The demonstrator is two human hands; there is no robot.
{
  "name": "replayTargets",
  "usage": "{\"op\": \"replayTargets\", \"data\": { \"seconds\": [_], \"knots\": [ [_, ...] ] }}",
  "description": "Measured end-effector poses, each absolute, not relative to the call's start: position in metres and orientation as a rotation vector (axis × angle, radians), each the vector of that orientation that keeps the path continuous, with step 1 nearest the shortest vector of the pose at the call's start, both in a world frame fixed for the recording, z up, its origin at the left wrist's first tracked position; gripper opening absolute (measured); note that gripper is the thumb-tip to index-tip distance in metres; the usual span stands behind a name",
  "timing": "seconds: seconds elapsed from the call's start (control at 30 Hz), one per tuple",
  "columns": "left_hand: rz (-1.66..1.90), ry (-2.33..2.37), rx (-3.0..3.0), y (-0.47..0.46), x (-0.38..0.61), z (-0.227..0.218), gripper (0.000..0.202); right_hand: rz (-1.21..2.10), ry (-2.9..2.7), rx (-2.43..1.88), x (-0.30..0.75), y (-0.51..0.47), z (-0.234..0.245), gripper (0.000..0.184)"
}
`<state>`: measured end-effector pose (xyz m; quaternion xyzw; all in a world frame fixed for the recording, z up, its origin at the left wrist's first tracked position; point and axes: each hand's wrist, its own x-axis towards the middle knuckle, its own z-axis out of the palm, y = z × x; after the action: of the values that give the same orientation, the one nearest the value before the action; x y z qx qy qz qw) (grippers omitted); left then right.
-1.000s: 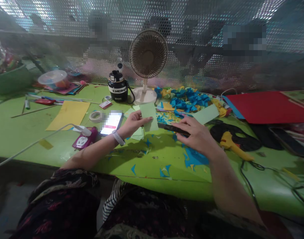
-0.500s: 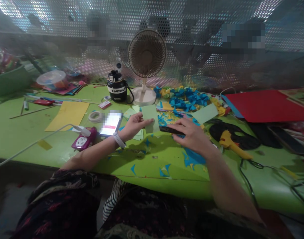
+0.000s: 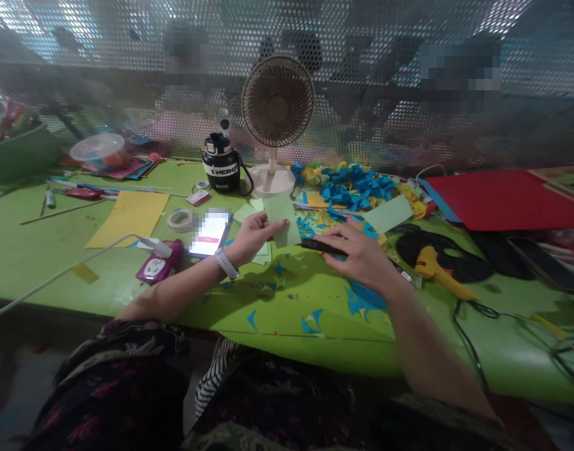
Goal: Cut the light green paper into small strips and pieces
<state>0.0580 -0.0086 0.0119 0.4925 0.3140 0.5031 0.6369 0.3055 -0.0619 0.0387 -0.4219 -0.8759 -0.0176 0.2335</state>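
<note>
While pinching pale green paper [image 3: 281, 213] in the nearly closed left hand [image 3: 250, 241], also gripping a slim black tool [image 3: 323, 247] in the curled right hand [image 3: 360, 257], with its tip at the paper's lower right corner; cannot confirm contact. Find paper over the green table [image 3: 42, 250], in front of the fan [image 3: 278, 103]. Note phone [image 3: 209, 235] and tape roll [image 3: 171, 220] left of the left hand, yellow glue gun [image 3: 428, 263] right of the right hand, blue scraps [image 3: 318, 316] near the table's front edge.

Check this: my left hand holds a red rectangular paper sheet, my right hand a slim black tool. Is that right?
Not quite: the head view shows your left hand holding a pale green rectangular paper sheet, not red. Your right hand holds a slim black tool.
</note>
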Motion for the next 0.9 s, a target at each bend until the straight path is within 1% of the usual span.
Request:
{"op": "replayTargets", "data": {
  "seconds": [0.4, 0.6, 0.77, 0.83, 0.9],
  "knots": [
    [1.160, 0.737, 1.065, -0.011, 0.061, 0.010, 0.046, 0.057, -2.441, -1.134, 0.298, -0.061, 0.033, 0.039],
    [1.203, 0.758, 1.057, -0.008, 0.056, 0.015, 0.048, 0.319, -2.615, -1.127, 0.288, -0.065, 0.025, 0.038],
    [1.109, 0.779, 1.058, -0.015, 0.063, 0.011, 0.045, 0.484, -2.818, -1.214, 0.274, -0.069, 0.018, 0.037],
    [1.076, 0.789, 1.065, -0.018, 0.066, 0.008, 0.045, 0.530, -2.828, -1.257, 0.272, -0.070, 0.021, 0.037],
    [1.059, 0.807, 1.070, -0.020, 0.068, 0.005, 0.046, 0.560, -2.743, -1.296, 0.273, -0.069, 0.025, 0.031]
  ]
}}
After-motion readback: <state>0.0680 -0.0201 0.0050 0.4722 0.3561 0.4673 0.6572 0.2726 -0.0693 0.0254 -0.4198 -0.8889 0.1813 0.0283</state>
